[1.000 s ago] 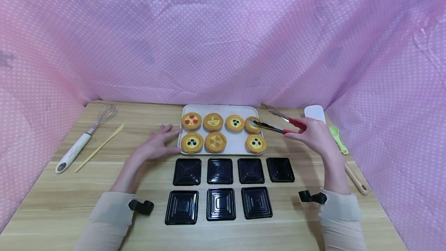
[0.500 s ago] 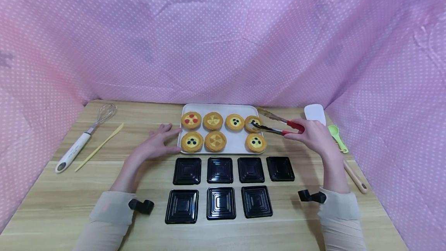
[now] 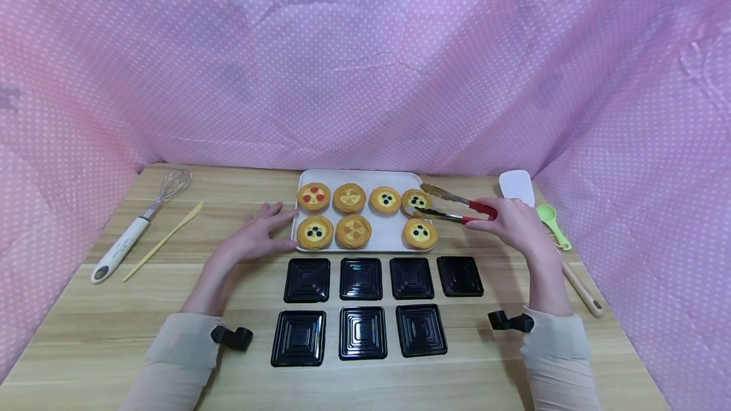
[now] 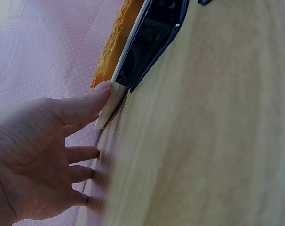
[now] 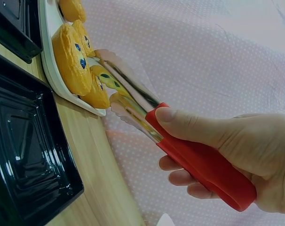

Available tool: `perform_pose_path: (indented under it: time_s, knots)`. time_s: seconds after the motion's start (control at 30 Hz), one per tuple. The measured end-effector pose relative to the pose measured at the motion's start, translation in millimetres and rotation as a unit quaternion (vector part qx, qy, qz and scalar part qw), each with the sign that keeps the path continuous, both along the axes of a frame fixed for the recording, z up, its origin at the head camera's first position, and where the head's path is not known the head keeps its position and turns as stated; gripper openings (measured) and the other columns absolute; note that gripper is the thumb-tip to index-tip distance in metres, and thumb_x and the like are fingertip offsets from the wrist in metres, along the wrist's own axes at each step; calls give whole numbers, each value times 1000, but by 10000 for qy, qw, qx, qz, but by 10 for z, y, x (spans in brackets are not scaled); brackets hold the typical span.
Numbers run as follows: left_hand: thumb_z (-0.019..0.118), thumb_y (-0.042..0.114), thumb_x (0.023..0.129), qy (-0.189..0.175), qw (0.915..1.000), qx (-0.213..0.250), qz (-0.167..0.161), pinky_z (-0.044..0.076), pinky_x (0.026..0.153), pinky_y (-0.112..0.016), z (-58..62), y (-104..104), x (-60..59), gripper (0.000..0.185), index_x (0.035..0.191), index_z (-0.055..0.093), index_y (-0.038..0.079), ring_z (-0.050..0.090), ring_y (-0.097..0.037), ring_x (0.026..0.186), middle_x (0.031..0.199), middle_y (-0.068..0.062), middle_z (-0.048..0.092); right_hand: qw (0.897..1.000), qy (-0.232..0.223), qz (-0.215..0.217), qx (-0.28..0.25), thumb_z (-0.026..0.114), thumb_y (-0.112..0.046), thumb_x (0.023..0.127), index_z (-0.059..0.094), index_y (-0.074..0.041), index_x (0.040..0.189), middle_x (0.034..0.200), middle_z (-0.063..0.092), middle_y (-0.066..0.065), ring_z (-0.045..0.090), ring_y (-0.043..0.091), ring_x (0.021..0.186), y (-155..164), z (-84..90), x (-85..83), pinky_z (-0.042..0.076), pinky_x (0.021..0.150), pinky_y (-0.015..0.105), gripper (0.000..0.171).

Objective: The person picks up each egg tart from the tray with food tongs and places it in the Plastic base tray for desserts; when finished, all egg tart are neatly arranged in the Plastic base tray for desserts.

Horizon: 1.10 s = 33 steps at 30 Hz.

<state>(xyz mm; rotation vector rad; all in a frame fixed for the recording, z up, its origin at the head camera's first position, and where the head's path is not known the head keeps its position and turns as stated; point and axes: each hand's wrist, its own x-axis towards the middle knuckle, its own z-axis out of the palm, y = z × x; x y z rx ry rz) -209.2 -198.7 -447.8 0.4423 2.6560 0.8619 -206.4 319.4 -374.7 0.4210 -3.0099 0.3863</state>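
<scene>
Staged baking booth: pink dotted backdrop (image 3: 365, 62), tart tray (image 3: 394, 241).

Two forearms are seen rising from the lower edge of the head view, each covered by a long sleeve of pale beige, softly ribbed fabric. The left sleeve (image 3: 171, 360) is seen at lower left of the frame and the right sleeve (image 3: 556, 354) at lower right; both are ended at the wrist, where the cuff is slightly gathered. A small black clip-like mount is strapped at each cuff: the left mount (image 3: 231, 337) and the right mount (image 3: 510, 321). The left hand (image 3: 251, 240) and the right hand (image 3: 514, 224) are left bare; no rings, watch or gloves are seen. Short, unpainted fingernails are shown in the wrist views.
</scene>
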Motion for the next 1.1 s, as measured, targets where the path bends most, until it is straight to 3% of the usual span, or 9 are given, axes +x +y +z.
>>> perform_pose_path:
  time_s: [0.53, 1.1]
  knots:
    - [72, 45, 92, 38, 10000, 44, 9, -9, 121, -76, -8, -1, -2, 81, 160, 37, 16, -4, -55, 157, 170, -29, 6, 9999, 18, 50, 118, 83, -42, 85, 75, -13, 122, 95, 80, 12, 67, 23, 74, -14, -16, -17, 50, 62, 38, 48]
    - [72, 45, 92, 92, 10000, 34, -4, -9, 121, -77, -14, -1, -5, 81, 160, 37, 16, -3, -55, 157, 170, -30, 7, 9998, 54, 86, 172, 83, -41, 84, 76, -14, 121, 92, 79, 9, 64, 20, 71, -12, -28, -22, 48, 60, 38, 46]
